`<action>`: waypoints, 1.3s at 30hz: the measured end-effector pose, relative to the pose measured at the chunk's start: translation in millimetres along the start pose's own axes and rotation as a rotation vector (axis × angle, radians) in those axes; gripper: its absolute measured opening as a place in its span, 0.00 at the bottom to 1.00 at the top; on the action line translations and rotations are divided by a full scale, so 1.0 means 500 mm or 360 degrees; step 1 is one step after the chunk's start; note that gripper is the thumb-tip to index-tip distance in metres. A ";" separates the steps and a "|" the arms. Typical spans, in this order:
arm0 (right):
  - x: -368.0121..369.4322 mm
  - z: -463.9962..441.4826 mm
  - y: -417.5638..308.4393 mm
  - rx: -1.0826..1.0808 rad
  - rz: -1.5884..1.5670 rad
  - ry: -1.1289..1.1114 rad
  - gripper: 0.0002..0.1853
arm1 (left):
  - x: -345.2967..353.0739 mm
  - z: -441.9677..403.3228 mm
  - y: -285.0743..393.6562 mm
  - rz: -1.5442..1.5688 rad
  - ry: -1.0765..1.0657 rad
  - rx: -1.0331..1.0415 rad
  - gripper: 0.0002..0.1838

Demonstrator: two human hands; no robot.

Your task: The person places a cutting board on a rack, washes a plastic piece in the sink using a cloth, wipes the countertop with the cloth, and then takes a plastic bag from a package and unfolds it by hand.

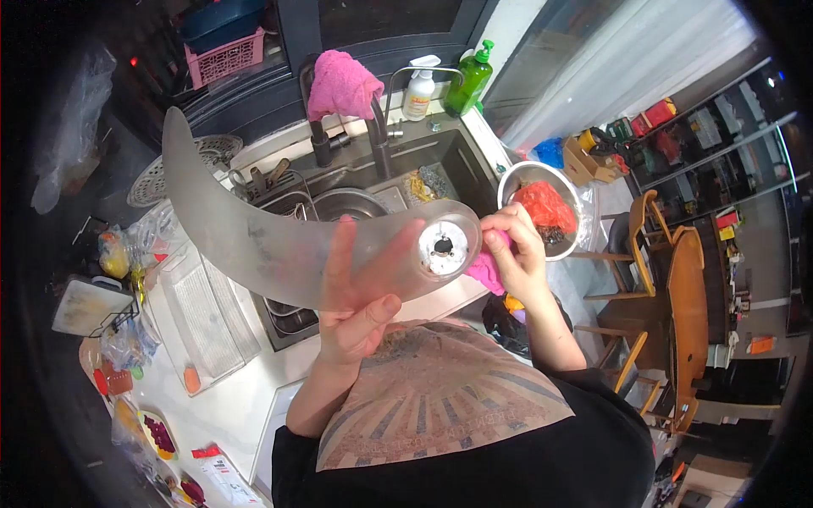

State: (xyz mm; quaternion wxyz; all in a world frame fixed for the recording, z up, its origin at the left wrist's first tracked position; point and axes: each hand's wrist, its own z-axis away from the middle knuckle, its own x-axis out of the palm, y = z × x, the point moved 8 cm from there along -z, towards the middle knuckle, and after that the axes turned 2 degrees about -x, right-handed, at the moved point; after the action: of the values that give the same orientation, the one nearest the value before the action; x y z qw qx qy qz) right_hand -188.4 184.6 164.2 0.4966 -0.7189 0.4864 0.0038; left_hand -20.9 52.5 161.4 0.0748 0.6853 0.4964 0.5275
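A frosted, see-through horn-shaped piece (279, 250), perhaps a lampshade, stretches across the view above the sink. It curves to a narrow tip at the upper left, and its wide right end has a white round plate (443, 247) with a dark hole. My left hand (356, 332) grips it from below, fingers showing through the frosted wall and thumb in front. At the wide end, my right hand (522, 258) pinches a bright pink cloth (486, 269) against the rim. The cloth is partly hidden by those fingers.
Behind the piece is a metal sink (461, 161) with a faucet (381, 148) draped in a pink towel (343, 83). Spray bottle (419, 91) and green pump bottle (471, 80) stand behind. Right: a metal bowl (511, 182) holding a red bag. Left: a drying tray (212, 313).
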 end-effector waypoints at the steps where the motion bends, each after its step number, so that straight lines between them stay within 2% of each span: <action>1: -0.006 0.007 0.006 0.0064 -0.0045 0.0047 0.06 | 0.001 0.002 0.001 0.0008 -0.0007 -0.0006 0.47; 5: -0.020 0.034 0.012 0.0215 -0.0171 0.0171 0.07 | 0.005 0.012 0.002 0.0075 -0.0023 -0.0042 0.47; 12: -0.026 0.073 0.002 0.0285 -0.0082 0.0176 0.07 | 0.008 0.020 0.000 0.0237 -0.0063 -0.0065 0.47; 18: -0.017 0.098 0.006 0.0404 -0.0122 0.0198 0.06 | 0.001 0.026 0.004 0.0136 -0.0129 -0.0045 0.47; 22: -0.006 0.101 -0.002 0.0351 -0.0018 0.0149 0.06 | -0.007 0.035 0.008 0.0181 -0.0113 -0.0068 0.48; 25: 0.033 0.131 0.052 0.0528 0.0070 -0.0039 0.08 | -0.042 0.048 0.026 0.0150 0.0050 -0.0059 0.49; 27: 0.076 0.163 0.103 0.0538 0.0239 -0.0158 0.12 | -0.105 0.059 0.052 0.0043 0.0453 0.0024 0.50; 29: 0.142 0.250 0.214 0.0728 0.0653 -0.0542 0.19 | -0.124 0.059 0.092 -0.0008 0.0534 0.0036 0.49; 30: 0.166 0.292 0.256 0.0732 0.0650 -0.0535 0.19 | -0.140 0.065 0.116 -0.0067 0.0631 0.0059 0.48; 32: 0.221 0.403 0.363 0.1079 0.1222 -0.1029 0.23 | -0.166 0.087 0.154 -0.0165 0.0682 0.0074 0.47; 37: 0.305 0.446 0.425 0.1073 0.1153 -0.1087 0.28 | -0.185 0.160 0.227 -0.0378 0.0854 0.0168 0.45; 39: 0.382 0.417 0.382 0.0804 0.0641 -0.1250 0.29 | -0.186 0.188 0.245 -0.0516 0.0992 0.0149 0.45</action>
State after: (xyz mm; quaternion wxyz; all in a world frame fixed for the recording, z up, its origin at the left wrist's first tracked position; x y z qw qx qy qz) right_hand -122.4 194.8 -170.4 0.7899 -0.4126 0.3776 0.2516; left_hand 132.1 -39.5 137.1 -0.0292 0.4064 0.6214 0.6693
